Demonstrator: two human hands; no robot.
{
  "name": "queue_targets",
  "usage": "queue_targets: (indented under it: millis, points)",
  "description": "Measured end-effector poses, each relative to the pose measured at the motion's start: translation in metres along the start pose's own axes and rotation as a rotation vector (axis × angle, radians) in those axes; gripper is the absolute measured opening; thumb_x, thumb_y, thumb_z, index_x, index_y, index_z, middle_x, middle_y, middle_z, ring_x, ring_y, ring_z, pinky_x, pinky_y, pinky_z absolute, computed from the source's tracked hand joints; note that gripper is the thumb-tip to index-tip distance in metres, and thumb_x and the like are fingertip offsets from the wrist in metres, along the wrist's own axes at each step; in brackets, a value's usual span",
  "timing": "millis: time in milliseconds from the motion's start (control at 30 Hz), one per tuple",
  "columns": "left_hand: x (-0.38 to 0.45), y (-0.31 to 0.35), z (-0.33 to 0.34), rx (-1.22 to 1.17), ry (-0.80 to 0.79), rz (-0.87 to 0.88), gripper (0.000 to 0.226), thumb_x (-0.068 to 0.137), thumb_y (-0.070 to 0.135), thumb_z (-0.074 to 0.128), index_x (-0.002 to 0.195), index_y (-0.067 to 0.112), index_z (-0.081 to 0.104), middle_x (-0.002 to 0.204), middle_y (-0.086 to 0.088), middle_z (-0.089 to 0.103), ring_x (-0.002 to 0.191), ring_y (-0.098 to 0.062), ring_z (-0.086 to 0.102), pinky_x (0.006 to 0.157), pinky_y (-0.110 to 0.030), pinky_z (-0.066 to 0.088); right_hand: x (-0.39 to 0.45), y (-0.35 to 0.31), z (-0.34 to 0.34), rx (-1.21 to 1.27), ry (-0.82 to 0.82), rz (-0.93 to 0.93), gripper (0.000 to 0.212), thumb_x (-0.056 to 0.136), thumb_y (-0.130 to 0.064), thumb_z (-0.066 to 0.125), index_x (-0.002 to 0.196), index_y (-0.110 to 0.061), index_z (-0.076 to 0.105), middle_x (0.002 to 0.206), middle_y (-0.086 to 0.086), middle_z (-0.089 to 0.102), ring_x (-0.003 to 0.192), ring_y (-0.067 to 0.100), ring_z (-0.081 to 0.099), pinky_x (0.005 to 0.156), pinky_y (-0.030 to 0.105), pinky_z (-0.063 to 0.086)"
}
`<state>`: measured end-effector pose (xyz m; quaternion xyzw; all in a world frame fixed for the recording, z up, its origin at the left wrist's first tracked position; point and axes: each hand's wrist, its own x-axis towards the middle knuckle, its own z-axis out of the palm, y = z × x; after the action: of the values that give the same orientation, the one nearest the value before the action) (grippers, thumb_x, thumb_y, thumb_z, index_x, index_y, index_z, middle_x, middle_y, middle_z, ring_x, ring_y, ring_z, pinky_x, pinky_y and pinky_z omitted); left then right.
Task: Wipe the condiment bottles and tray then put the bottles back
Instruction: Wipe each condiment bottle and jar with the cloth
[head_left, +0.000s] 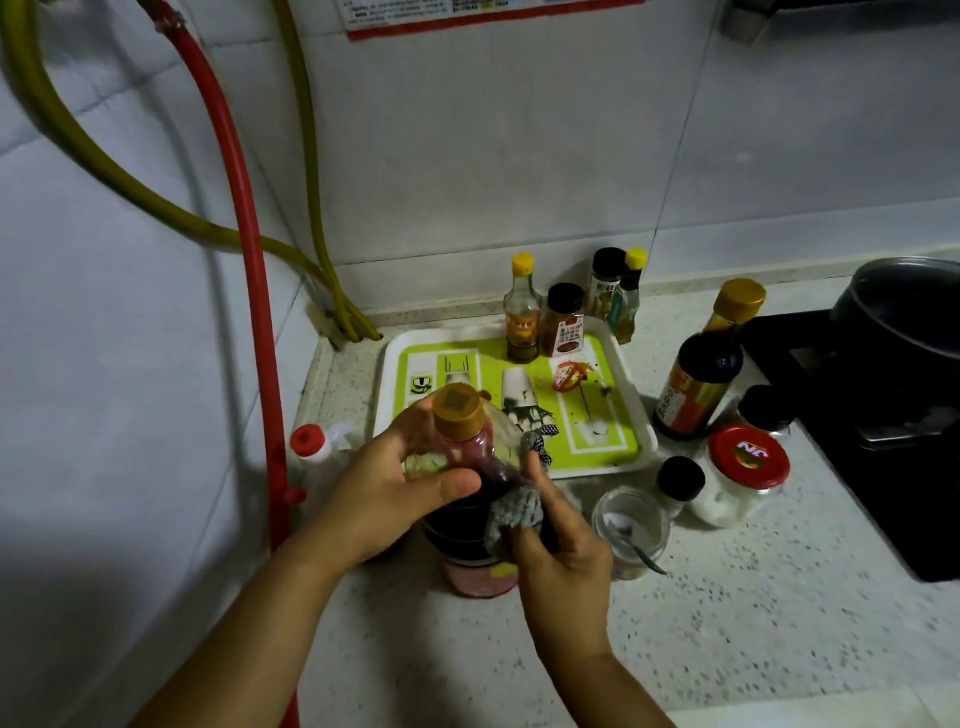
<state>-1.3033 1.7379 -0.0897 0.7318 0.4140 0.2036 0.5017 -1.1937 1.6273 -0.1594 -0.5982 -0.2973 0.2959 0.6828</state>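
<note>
A large dark sauce bottle (467, 525) with a gold cap stands on the counter in front of the tray. My left hand (384, 493) grips its neck and shoulder. My right hand (561, 551) presses a grey cloth (514, 512) against the bottle's right side. Behind it lies the green and white tray (597, 447), stained with brown spots. A clear bottle with a yellow cap (522, 312) and a spice jar with a black lid (563, 322) stand at the tray's far edge.
To the right of the tray stand a tall dark bottle (701, 374), a red-lidded jar (743, 473), a black-lidded jar (678, 486) and an open glass jar (631, 530) with a spoon. A black stove (883, 457) carries a dark pot (904, 322). Red hose (254, 291) runs down at left.
</note>
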Motion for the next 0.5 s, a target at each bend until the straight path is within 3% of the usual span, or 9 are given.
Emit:
queue_targets:
  millis: [100,200,300,400,500]
  points:
    - [-0.002,0.002,0.003,0.009,0.035,-0.001,0.065,0.064,0.044,0.073,0.122,0.044,0.045,0.111,0.028,0.059,0.102,0.014,0.054,0.080,-0.010,0.041,-0.002,-0.002,0.002,-0.030,0.081,-0.027,0.071,0.069,-0.003,0.050,0.106,-0.063,0.056,0.119,-0.015,0.065,0.117,0.009,0.057,0.099,0.041,0.049]
    - [-0.008,0.007,0.008,0.017,0.112,0.000,0.072,0.061,0.046,0.069,0.128,0.036,0.044,0.112,0.024,0.058,0.101,0.013,0.050,0.078,-0.010,0.039,-0.010,0.000,0.003,-0.065,0.090,-0.060,0.084,0.077,0.011,0.054,0.121,-0.060,0.045,0.119,-0.033,0.058,0.116,-0.006,0.053,0.098,0.026,0.048]
    - [-0.011,0.007,0.017,0.020,0.225,-0.014,0.075,0.068,0.044,0.069,0.136,0.026,0.043,0.116,0.013,0.060,0.101,0.007,0.053,0.074,-0.007,0.035,-0.024,0.002,0.005,-0.056,0.051,-0.056,0.097,0.078,0.019,0.051,0.125,-0.064,0.031,0.125,-0.024,0.058,0.115,-0.010,0.052,0.090,0.015,0.049]
    - [-0.014,0.008,0.031,-0.063,0.326,-0.055,0.071,0.071,0.040,0.071,0.135,0.023,0.043,0.111,0.012,0.059,0.104,-0.006,0.056,0.070,-0.011,0.037,-0.031,0.008,0.010,-0.138,-0.053,-0.101,0.088,0.077,0.003,0.048,0.134,-0.057,0.021,0.133,-0.036,0.043,0.127,-0.005,0.043,0.104,0.024,0.041]
    - [-0.013,0.010,0.029,-0.039,0.304,-0.078,0.085,0.074,0.041,0.071,0.144,0.031,0.025,0.125,0.009,0.053,0.114,-0.010,0.051,0.086,-0.020,0.037,-0.022,0.013,0.014,-0.148,-0.135,-0.060,0.089,0.077,-0.006,0.052,0.142,-0.051,0.011,0.149,-0.030,0.021,0.139,-0.005,0.020,0.115,0.028,0.025]
